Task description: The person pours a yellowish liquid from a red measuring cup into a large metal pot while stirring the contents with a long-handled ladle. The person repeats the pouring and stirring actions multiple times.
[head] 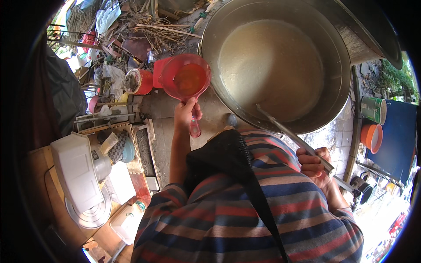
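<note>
By its handle, my left hand (188,113) holds a translucent red plastic dipper (168,74) with some liquid in it. The dipper is at the left rim of a large metal pot (334,62); whether they touch, I cannot tell. Inside the pot lies a cloudy, pale beige liquid (269,59), partly in shadow. My right hand (314,166) grips a long metal handle (292,136) that slants over the near rim. Its far end goes down into the liquid and is hidden there.
A red container (141,81) stands left of the dipper, near piled sticks and scraps (154,31). At lower left, a white plastic tub (74,167) sits on a wooden surface. A green-and-white bucket (373,110) and an orange pot (371,138) stand at right.
</note>
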### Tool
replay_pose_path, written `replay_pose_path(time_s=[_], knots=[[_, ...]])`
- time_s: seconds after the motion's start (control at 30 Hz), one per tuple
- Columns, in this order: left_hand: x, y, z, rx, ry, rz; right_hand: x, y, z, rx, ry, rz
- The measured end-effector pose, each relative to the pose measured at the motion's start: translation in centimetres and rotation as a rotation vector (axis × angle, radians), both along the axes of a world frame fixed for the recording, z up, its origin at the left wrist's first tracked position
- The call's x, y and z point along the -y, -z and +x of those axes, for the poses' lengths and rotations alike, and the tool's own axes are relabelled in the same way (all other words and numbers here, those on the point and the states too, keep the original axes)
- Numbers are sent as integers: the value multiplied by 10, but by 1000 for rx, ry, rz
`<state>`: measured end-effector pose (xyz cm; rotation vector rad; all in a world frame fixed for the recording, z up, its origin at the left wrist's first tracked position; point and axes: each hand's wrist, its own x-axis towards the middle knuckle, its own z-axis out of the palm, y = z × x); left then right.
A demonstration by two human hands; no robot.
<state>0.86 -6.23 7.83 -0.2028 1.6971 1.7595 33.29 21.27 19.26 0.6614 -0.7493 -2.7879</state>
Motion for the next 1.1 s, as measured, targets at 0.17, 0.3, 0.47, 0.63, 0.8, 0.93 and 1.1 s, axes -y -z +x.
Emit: replay_pose_path(time_s=[0.17,0.3,0.47,0.63,0.8,0.93,1.1], knots=[[-3,-2,1,9,16,-1,5,12,-14,4,86,-72],[-7,-5,1,8,28,1,7,24,-24,-16,175,-137],[-14,-8,1,12,47,3,5,44,-43,-114,247,-162],[-17,-11,1,-22,81,-19,-3,60,-62,-165,280,-187],[-19,-14,5,-12,72,-29,-17,70,-79,-239,297,-119],[-18,-14,6,-10,74,-25,-30,75,-89,-271,301,-97],[-16,-13,6,-13,65,-29,-50,79,-98,-230,346,-11]])
